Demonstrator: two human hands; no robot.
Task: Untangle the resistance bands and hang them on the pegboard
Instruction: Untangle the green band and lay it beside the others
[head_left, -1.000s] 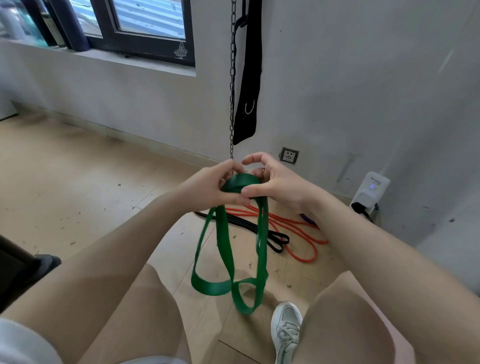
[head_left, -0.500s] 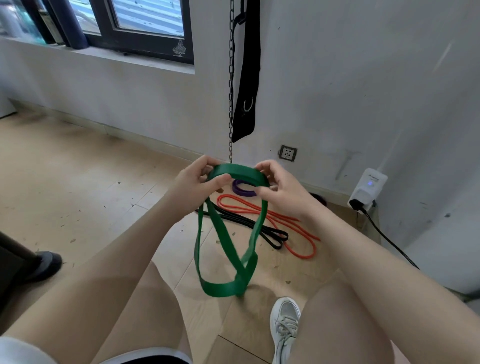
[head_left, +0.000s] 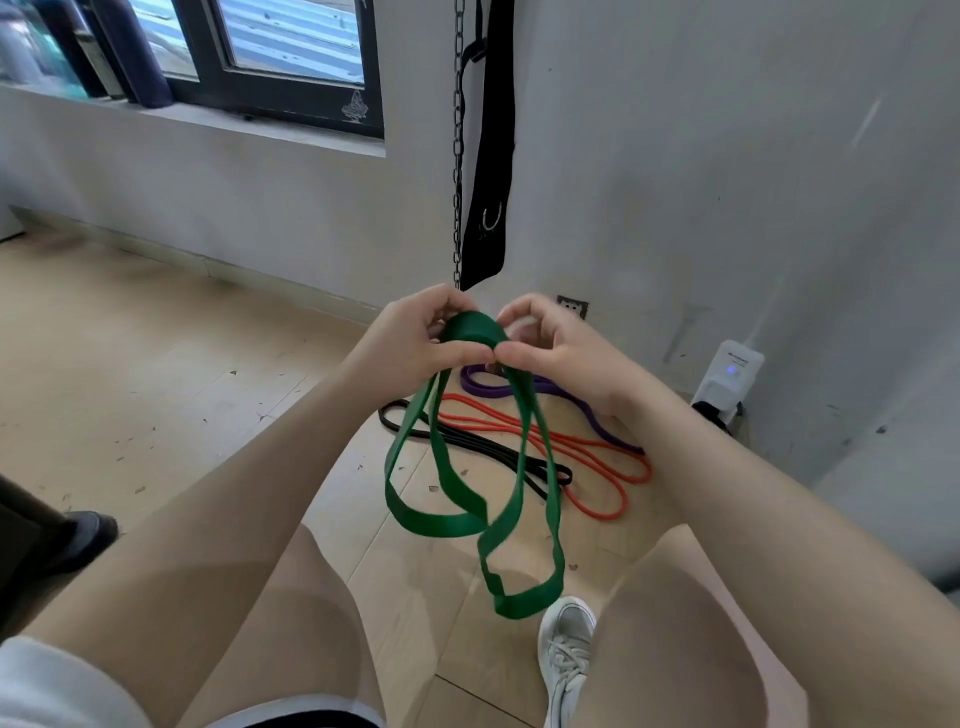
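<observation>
Left hand: pinches top of green resistance band.
Right hand: pinches same fold.
Green band: loops hang at 6 o'clock from hands.
Floor: purple band, red band, black band at 5 o'clock.

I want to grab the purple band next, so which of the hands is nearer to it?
Right, in this view. The right hand pinches the green band directly over the purple band on the floor; the left hand pinches it further left.
</observation>
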